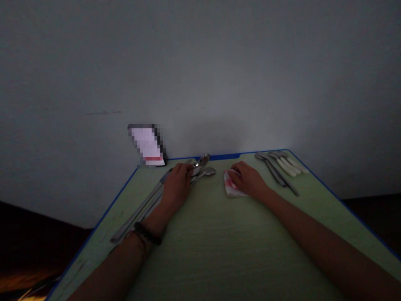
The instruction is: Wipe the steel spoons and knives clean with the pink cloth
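Observation:
My left hand (pixel 176 182) is over a group of metal utensils at the left of the table. Its fingers are curled at a shiny metal utensil (pixel 205 158), whose kind I cannot make out. Just beside it a spoon (pixel 209 171) lies with its bowl towards the right. Long metal handles (pixel 138 213) stretch from under this hand towards the near left. A folded white cloth with red-pink patches (pixel 234 191) lies flat under my right hand (pixel 249 177), whose fingers are bent and closed on its upper edge.
At the back right lie several white-handled utensils (pixel 290 166) next to dark metal ones (pixel 275 169). A phone (pixel 145 144) with a lit, blurred screen leans on the wall (pixel 219 83) at the back left. Blue edging (pixel 225 157) borders the green table (pixel 216 251).

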The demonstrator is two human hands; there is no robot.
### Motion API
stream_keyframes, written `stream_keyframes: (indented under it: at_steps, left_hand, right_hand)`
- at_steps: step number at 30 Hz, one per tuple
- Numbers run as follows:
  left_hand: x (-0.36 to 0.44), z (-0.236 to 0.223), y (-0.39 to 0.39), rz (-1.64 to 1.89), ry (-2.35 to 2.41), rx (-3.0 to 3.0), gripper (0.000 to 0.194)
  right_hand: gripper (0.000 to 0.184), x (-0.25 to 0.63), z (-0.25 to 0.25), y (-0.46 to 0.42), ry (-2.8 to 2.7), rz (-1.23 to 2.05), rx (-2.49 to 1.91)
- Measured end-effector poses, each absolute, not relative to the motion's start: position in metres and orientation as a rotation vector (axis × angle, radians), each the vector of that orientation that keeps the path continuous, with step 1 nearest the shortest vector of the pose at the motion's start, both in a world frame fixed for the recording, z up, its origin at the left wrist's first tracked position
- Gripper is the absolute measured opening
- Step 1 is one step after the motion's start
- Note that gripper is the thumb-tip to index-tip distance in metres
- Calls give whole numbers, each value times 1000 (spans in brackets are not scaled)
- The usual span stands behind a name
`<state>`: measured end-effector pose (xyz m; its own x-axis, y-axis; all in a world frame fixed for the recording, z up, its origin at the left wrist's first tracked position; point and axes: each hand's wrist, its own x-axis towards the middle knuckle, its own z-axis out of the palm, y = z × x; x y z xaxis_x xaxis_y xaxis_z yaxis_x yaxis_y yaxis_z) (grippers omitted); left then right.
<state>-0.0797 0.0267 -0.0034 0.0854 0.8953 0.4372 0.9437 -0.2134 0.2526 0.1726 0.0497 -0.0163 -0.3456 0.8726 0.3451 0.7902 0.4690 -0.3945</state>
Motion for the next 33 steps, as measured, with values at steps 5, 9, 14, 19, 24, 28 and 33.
stream_keyframes:
  at_steps: [5, 9, 14, 19, 24, 28, 33]
  left_hand:
    - [-81, -6, 28, -1064, -1745, -2282, 26]
    - [-81, -7, 30, -1248, -1535, -2307, 25]
    - [-80, -6, 27, -1315, -1443, -2274, 25]
    - [-79, 1, 21, -1343, -1568, -2254, 26]
    - [-56, 23, 8, -1561, -1884, -2362, 23]
    - [-31, 24, -4, -2018, -2386, -2575, 26]
    - [-25, 1, -6, -2407, -2510, -2690, 18]
  right_hand:
    - [28, 172, -18, 50, -2210, 195, -1377]
    - [27, 173, -20, 51, -2207, 179, -1373]
    - [27, 173, -20, 52, -2211, 186, -1351]
    - [26, 173, -18, 50, -2191, 208, -1342]
    - [29, 175, -23, 54, -2114, 291, -1298]
    - [21, 179, -27, 61, -1930, 340, -1262]
    - [24, 182, -22, 64, -1627, 508, -1168]
